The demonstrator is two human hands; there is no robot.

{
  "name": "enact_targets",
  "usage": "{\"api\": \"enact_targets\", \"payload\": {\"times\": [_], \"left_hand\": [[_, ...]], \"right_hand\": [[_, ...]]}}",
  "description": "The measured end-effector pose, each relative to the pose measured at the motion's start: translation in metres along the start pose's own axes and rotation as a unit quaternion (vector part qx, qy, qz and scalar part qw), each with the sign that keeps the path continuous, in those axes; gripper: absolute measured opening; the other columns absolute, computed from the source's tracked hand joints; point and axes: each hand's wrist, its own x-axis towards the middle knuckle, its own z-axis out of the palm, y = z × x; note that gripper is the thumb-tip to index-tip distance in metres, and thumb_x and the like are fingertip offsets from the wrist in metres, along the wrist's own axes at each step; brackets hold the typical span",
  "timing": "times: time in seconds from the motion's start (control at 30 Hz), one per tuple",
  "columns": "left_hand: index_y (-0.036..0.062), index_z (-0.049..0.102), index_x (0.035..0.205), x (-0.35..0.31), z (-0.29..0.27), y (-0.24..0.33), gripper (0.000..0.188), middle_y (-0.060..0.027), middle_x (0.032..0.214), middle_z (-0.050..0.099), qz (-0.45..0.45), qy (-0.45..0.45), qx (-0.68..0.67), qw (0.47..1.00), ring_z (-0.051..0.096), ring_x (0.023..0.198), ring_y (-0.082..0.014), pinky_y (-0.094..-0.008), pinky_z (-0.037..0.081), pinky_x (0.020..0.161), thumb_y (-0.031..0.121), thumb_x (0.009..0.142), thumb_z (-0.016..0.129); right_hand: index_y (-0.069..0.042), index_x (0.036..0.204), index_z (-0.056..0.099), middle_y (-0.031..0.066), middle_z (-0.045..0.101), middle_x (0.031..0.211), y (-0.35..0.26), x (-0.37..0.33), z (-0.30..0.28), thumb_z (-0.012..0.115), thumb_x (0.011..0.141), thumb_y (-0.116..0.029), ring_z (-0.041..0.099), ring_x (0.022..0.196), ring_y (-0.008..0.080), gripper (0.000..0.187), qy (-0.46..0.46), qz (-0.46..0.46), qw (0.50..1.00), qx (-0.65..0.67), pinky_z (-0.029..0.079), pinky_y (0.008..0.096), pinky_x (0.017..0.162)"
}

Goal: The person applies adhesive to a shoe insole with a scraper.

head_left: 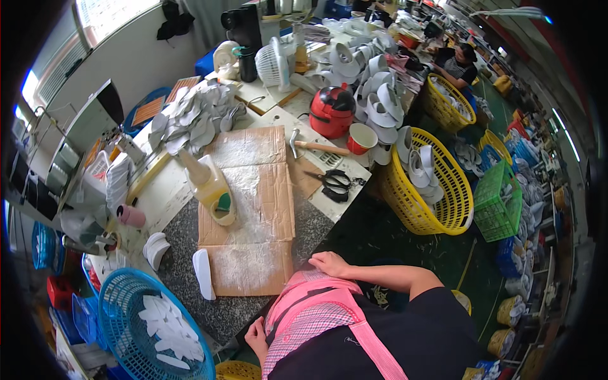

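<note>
My right hand [330, 263] rests at the upper edge of my pink checked apron [316, 297], fingers curled against the cloth. Beside the apron's left side is my left hand [256, 339], its fingers bent together; whatever they hold, if anything, is hidden. In front of me lies a powder-dusted cardboard sheet [250, 209] on the worktable. A yellowish bottle [208, 180] stands on it, with a cup-like holder with a green patch at its near side. One white sole-shaped piece [202, 273] lies at the sheet's left edge.
Scissors [334, 184], a hammer [320, 147], a red-white cup [361, 138] and a red-black round container [332, 111] lie to the right. A blue basket [120, 285] of white pieces stands left; a yellow basket [405, 212] stands right. White shoe parts [196, 114] are heaped behind.
</note>
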Motion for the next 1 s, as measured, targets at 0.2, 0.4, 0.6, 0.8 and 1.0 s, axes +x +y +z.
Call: {"api": "enact_targets", "payload": {"times": [0.2,0.4,0.6,0.8,1.0], "left_hand": [[-0.0030,0.056,0.138,-0.020,0.017,0.017,0.047,-0.0110,0.131,0.063,-0.004,-0.168,-0.089,0.982,0.059,0.110,-0.0161,-0.0286,0.045,0.095,0.030,0.104,0.053],[-0.0035,0.067,0.120,-0.057,-0.010,0.075,0.038,-0.0164,0.107,0.073,0.069,-0.157,0.085,0.982,0.068,0.101,-0.0185,-0.0321,0.050,0.090,0.027,0.102,0.053],[-0.0029,0.074,0.102,-0.018,-0.014,0.068,0.025,-0.0075,0.084,0.074,0.064,0.077,-0.080,0.992,0.066,0.079,-0.0100,-0.0272,0.051,0.072,0.020,0.092,0.071],[0.0002,0.070,0.088,0.069,-0.029,0.087,0.025,-0.0073,0.077,0.067,0.106,0.388,-0.042,0.915,0.064,0.069,-0.0157,-0.0300,0.051,0.063,0.020,0.081,0.082],[-0.0015,0.072,0.094,0.122,-0.045,0.075,0.027,-0.0088,0.079,0.068,0.123,0.352,0.060,0.926,0.064,0.071,-0.0182,-0.0316,0.052,0.070,0.016,0.077,0.084]], "right_hand": [[-0.001,0.104,0.071,0.0210,0.070,0.107,0.026,-0.037,-0.010,0.049,0.100,-0.029,0.066,0.101,0.0395,0.036,-0.147,-0.211,0.965,-0.044,0.051,0.0447,0.089],[-0.003,0.131,0.062,0.0175,0.064,0.130,0.004,-0.087,-0.052,0.045,0.103,-0.030,0.060,0.118,0.0350,0.042,-0.166,-0.306,0.932,-0.104,0.046,0.0414,0.103],[-0.001,0.088,0.075,0.0091,0.072,0.084,-0.015,-0.079,-0.064,0.068,0.088,-0.010,0.067,0.077,0.0196,0.012,-0.165,-0.282,0.944,0.045,0.053,0.0320,0.073],[0.000,0.084,0.071,0.0034,0.065,0.078,-0.050,0.006,-0.024,0.075,0.084,-0.008,0.062,0.070,0.0088,0.009,-0.096,-0.269,0.953,0.098,0.050,0.0244,0.065],[-0.002,0.111,0.063,0.0014,0.059,0.085,-0.135,0.132,-0.016,0.074,0.089,-0.011,0.058,0.069,0.0082,0.027,0.145,-0.274,0.911,0.270,0.050,0.0236,0.063]]}}
